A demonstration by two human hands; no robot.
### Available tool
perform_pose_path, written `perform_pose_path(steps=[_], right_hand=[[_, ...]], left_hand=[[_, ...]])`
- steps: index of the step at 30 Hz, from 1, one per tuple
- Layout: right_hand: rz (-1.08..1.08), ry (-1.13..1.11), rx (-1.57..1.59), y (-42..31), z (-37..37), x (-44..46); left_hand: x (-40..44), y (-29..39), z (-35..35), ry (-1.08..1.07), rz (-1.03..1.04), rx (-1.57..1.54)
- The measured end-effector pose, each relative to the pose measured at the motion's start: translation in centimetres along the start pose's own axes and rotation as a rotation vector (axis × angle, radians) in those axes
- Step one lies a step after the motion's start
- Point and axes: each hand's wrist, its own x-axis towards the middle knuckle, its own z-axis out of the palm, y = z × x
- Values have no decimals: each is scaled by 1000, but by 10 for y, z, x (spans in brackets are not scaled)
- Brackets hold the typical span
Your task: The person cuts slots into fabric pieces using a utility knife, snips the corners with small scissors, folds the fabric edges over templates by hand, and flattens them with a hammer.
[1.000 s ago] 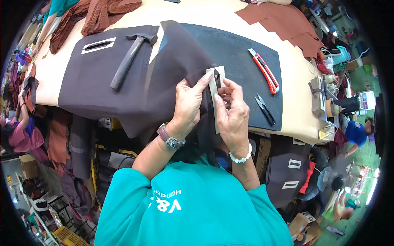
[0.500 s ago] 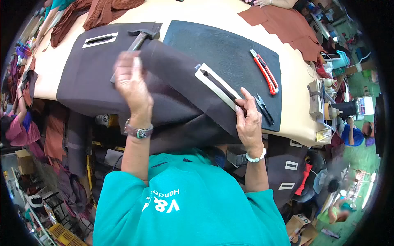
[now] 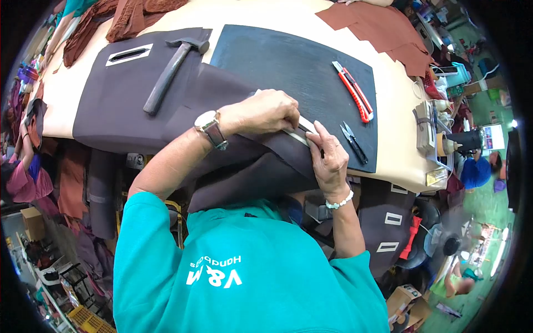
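A dark brown sheet (image 3: 222,83), like leather or fabric, lies across the table and bends over its near edge. A slot framed by a pale strip (image 3: 297,135) is on its raised end. My left hand (image 3: 272,112), with a watch on the wrist, bends over this slot, its fingers pinched together; what lies between the fingertips is hidden. At the right end of the strip my right hand (image 3: 330,157), wearing a bead bracelet, pinches the sheet between thumb and fingers. Part of the strip is covered by my left hand.
A hammer (image 3: 172,75) rests on the sheet near another framed slot (image 3: 129,54). On the black mat (image 3: 266,55) lie a red cutter (image 3: 354,93) and thread snips (image 3: 354,143). Brown pieces (image 3: 383,36) are at the back right. Other people work around the room.
My left hand has swung right from beside the hammer to the framed slot and closed its fingers there. My right hand stays at the strip's right end. The hammer now shows fully.
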Motion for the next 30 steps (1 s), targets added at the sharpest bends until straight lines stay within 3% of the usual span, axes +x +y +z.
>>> perform_pose_path(steps=[1,9,12,16,24,30], right_hand=[[-21,-3,-8,1,0,-1],[-154,-57,14,10,-9,0],[-126,-84,64,11,-18,-6],[365,-55,153,6,-19,-3],[125,-135,-319,0,3,16],[143,-281,-388,-17,47,44]], left_hand=[[-2,-7,-1,13,59,-3],[-32,-17,-23,-2,-96,-86],[-41,-26,-18,97,-12,-57],[-43,-26,-15,147,8,-40],[-46,-33,-10,205,63,-52],[-48,-33,-11,262,55,0]])
